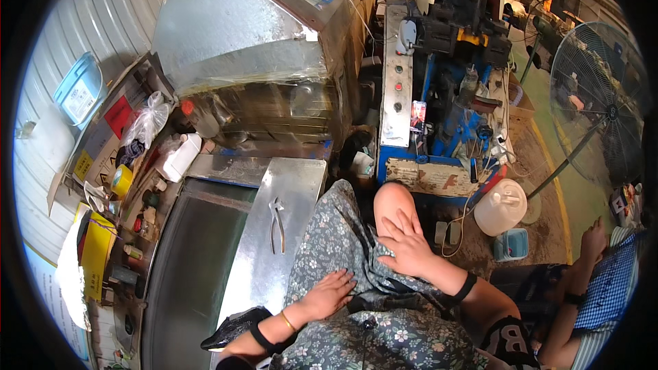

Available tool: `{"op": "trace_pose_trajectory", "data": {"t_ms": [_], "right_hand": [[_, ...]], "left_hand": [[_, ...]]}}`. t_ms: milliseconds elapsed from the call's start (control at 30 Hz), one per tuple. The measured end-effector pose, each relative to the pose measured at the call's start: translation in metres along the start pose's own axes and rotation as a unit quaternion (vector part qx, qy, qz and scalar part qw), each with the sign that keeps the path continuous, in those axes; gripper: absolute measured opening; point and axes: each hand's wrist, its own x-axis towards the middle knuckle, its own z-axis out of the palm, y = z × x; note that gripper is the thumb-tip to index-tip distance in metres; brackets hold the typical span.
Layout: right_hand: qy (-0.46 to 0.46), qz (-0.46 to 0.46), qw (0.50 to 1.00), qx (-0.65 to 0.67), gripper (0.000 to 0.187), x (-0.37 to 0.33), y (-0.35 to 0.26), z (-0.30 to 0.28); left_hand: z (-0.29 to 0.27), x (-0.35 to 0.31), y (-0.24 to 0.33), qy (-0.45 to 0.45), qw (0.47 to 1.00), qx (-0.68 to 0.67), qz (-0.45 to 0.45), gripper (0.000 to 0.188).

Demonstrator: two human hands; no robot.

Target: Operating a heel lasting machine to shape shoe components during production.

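Note:
My left hand (330, 295) lies flat on the dark floral cloth (322, 247) over my thigh, its fingers stretched out and holding nothing. On my bare knee and the cloth's edge rests my right hand (409, 248), fingers spread, also without anything in it. A pair of pliers (276, 225) lies on the bright metal plate (250, 267) to the left of my lap, apart from both hands. Beside my left forearm is a shiny black object (236, 327), partly covered by the arm.
Left of the plate runs a dark conveyor-like belt (195, 253) from a metal-hooded machine (240, 48). Ahead stands a blue machine (439, 116) with a phone (418, 116). To the right are a white jug (501, 207), a blue tub (511, 244), a fan (603, 96) and another person's arm (572, 294).

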Motion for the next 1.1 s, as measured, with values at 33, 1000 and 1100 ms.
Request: {"op": "trace_pose_trajectory", "data": {"t_ms": [33,1000,1100], "right_hand": [[-0.012,0.004,1.0,0.001,0.046,-0.001,0.005,0.013],[-0.051,0.135,0.953,0.266,0.022,0.035,0.114,0.012],[0.037,0.234,0.934,0.267,0.027,0.035,0.125,-0.021]], "left_hand": [[0.005,-0.009,-0.001,0.033,0.999,-0.013,-0.003,0.051],[0.022,0.114,-0.009,-0.071,0.994,-0.058,0.062,0.035],[0.027,0.109,-0.02,-0.041,0.984,-0.167,0.042,0.037]]}}
